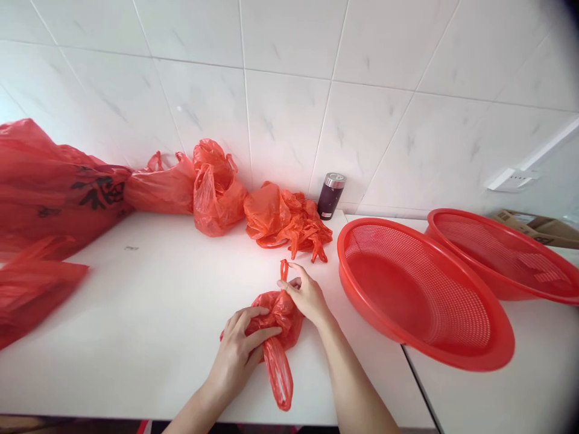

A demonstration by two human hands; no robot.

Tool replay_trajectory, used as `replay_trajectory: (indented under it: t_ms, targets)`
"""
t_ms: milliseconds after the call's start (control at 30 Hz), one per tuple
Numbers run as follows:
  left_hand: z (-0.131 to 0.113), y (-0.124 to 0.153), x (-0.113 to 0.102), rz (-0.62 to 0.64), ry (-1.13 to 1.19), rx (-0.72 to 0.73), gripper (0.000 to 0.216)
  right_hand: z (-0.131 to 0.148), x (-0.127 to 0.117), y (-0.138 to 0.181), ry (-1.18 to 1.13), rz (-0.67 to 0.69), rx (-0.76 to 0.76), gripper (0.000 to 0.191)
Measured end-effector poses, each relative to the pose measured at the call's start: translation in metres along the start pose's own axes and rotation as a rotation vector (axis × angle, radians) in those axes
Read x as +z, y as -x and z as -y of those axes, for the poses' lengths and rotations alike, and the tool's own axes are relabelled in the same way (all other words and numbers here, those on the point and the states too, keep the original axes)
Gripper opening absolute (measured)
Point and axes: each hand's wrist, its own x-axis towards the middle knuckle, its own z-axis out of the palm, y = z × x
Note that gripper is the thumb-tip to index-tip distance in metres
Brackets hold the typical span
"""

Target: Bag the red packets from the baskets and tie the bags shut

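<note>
A crumpled red plastic bag lies on the white table between my two hands. My right hand pinches one of its handles, which sticks up as a narrow loop above the thumb. My left hand rests over the bag's near left side, thumb and fingers closed around the gathered plastic. The other handle hangs toward me as a long open loop below the left fingers. What the bag may contain is hidden.
Along the tiled wall stand filled red bags, a heap of loose red bags and a dark tumbler. Two red mesh baskets occupy the right. A large red bag is at left. A cardboard box sits far right.
</note>
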Motion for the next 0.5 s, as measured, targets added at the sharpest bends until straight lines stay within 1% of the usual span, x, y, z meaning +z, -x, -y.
replay_trajectory:
  t_ms: [67, 100, 200, 233, 367, 500]
  targets:
    - [0.0, 0.0, 0.001, 0.008, -0.011, 0.003, 0.042, 0.001, 0.001, -0.001, -0.151, 0.033, -0.005, 0.054]
    - [0.0, 0.0, 0.001, 0.008, -0.006, 0.006, 0.042, 0.002, 0.001, -0.002, -0.217, 0.027, -0.009, 0.049]
    - [0.0, -0.002, 0.0, 0.005, 0.044, -0.007, 0.04, 0.004, 0.002, -0.004, -0.337, -0.076, -0.041, 0.024]
    - [-0.001, -0.002, 0.0, 0.004, 0.067, -0.023, 0.038, 0.004, 0.003, -0.005, -0.352, -0.124, -0.048, 0.02]
    - [-0.004, -0.003, -0.005, 0.01, 0.123, -0.086, 0.033, -0.002, 0.009, -0.011, -0.384, -0.28, -0.027, 0.02]
    - [-0.01, 0.003, -0.01, 0.0, 0.157, -0.085, 0.03, -0.008, 0.016, -0.016, -0.417, -0.365, -0.002, 0.022]
